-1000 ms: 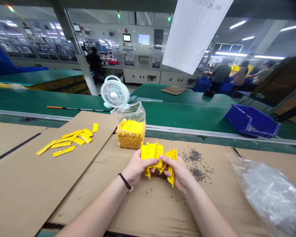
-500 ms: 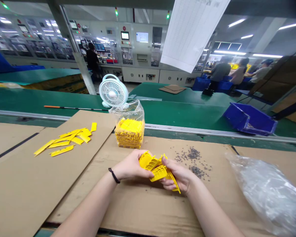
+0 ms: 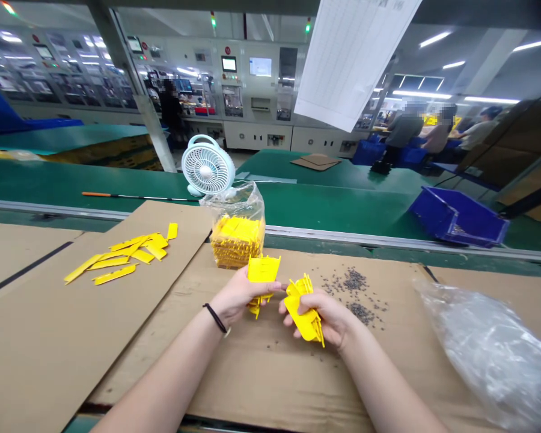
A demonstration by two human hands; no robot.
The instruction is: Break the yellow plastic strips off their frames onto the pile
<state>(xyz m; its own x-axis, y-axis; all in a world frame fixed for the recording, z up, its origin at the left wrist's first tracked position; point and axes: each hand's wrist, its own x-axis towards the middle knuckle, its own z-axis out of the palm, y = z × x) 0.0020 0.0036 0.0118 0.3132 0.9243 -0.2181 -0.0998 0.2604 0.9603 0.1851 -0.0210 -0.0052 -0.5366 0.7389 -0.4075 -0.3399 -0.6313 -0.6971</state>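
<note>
Gripping, left hand point(image 3: 235, 297): grip closed, its thumb across a small bunch of yellow ribbed plastic pieces point(image 3: 263, 269) standing nearly upright.
Gripping, right hand point(image 3: 334, 316): grip closed around a second yellow bunch point(image 3: 303, 319), tilted, the thumb pressed on its face.
Where they are: near each other, above the cardboard point(image 3: 270, 385) covering the table.
Bagged stack: more yellow pieces in an open clear bag point(image 3: 238, 240), just beyond the left hand.
Loose yellow strips point(image 3: 115, 279): scattered on the left-hand cardboard sheet point(image 3: 94, 337).
Grey bits point(image 3: 355, 279): two little heaps plus strays, near the right hand.
Far right: blue bin point(image 3: 451, 210) on the green surface point(image 3: 324, 210), crumpled clear plastic point(image 3: 500, 355) nearer.
</note>
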